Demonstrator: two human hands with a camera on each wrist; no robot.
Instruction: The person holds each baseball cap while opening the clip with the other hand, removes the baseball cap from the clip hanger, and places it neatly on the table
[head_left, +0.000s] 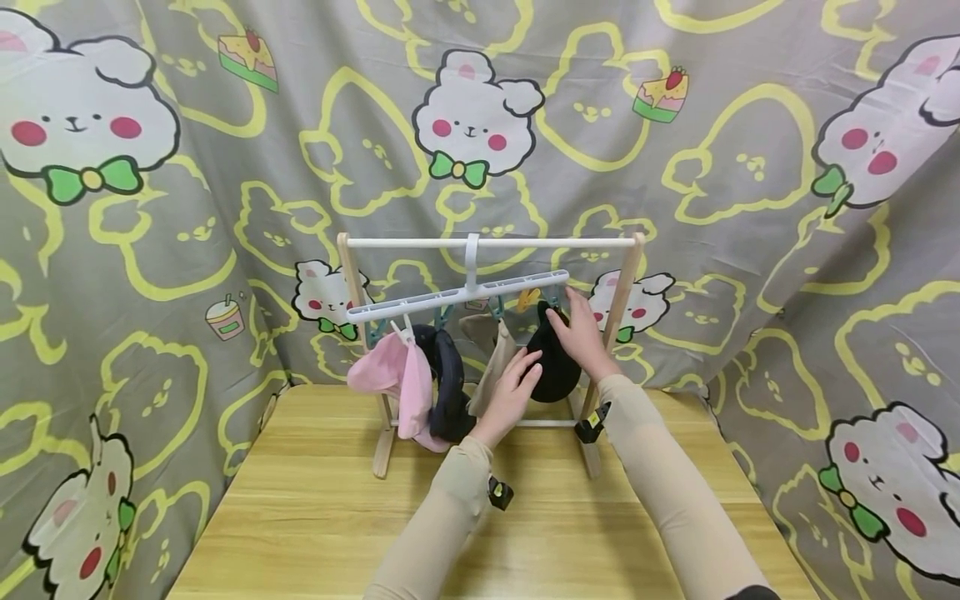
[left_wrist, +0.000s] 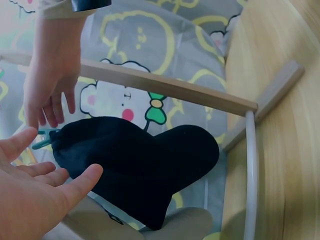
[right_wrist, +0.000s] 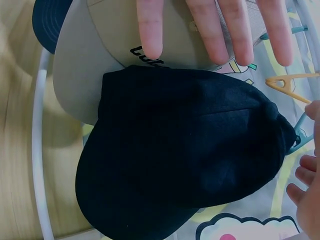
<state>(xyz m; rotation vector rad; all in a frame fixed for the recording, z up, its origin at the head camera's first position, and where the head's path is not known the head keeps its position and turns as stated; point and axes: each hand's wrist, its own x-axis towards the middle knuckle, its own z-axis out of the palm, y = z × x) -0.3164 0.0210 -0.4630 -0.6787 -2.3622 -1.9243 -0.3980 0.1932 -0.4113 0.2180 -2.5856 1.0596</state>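
Observation:
A black cap (head_left: 553,367) hangs by one end from a teal clip (left_wrist: 44,140) under a grey clip hanger (head_left: 457,296). My right hand (head_left: 581,333) is beside the clip at the cap's top, its fingers loosely bent in the left wrist view (left_wrist: 52,85). Whether it touches the clip is unclear. My left hand (head_left: 510,396) is at the near left side of the black cap, fingers spread and palm towards it. In the right wrist view, its straight fingers (right_wrist: 150,30) lie in front of a beige cap (right_wrist: 80,75) with dark lettering.
A pink cap (head_left: 393,379) and a dark cap (head_left: 448,383) hang at the left of the tilted hanger. An orange clip (right_wrist: 287,84) hangs beside the teal one. The hanger hooks over the white rod (head_left: 405,243) of a wooden rack (head_left: 626,292) on a wooden table (head_left: 300,500).

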